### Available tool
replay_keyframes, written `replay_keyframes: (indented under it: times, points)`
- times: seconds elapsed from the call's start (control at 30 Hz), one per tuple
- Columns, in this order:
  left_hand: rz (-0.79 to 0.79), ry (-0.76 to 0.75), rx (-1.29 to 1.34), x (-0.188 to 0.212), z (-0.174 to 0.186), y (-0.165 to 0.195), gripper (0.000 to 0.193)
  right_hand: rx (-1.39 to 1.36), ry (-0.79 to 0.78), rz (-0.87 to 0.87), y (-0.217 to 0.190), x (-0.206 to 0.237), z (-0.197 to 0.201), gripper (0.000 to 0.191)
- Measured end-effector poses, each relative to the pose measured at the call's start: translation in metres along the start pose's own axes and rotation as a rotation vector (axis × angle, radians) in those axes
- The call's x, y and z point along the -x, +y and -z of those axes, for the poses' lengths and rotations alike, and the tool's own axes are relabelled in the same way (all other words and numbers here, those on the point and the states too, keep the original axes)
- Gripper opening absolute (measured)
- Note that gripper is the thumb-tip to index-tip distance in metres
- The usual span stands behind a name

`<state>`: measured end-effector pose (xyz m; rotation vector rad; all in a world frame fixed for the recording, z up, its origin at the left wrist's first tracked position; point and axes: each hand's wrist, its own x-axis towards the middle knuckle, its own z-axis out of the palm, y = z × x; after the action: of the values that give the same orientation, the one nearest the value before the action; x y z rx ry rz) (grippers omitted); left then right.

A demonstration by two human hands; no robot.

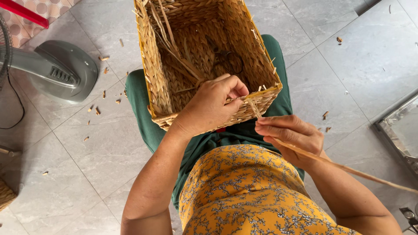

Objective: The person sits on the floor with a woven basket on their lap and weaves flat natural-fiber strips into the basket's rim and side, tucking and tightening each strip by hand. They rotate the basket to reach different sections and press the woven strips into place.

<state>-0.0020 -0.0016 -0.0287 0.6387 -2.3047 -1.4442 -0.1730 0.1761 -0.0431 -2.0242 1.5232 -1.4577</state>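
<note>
Soft, even daylight fills the view, bright without harsh glare. The pale grey tiled floor [348,69] carries a faint sheen and only weak shadows. Inside the rectangular woven straw basket [156,74] it is dimmer. Focus is sharp throughout, with slight wide-angle stretching toward the edges.

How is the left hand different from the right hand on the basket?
The left hand rests on the woven basket's near rim, fingers curled and pinching the weave; the right hand is off the basket, just below that rim. The left hand shows its back; the right hand lies sideways with fingers stretched out flat. The right hand has a long straw strand running through it; the left hand grips only the rim. Both are bare.
</note>
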Motion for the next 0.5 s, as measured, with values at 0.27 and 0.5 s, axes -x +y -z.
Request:
replay_keyframes:
  times: [0.27, 0.5]
  points:
    - [-0.136, 0.126, -0.255, 0.009, -0.014, 0.000, 0.009, -0.036, -0.124, 0.104, -0.009, -0.014, -0.008, 0.025]
    - [-0.196, 0.123, -0.238, 0.010, -0.013, -0.001, 0.016, -0.194, -0.125, 0.136, 0.006, -0.060, -0.005, 0.018]
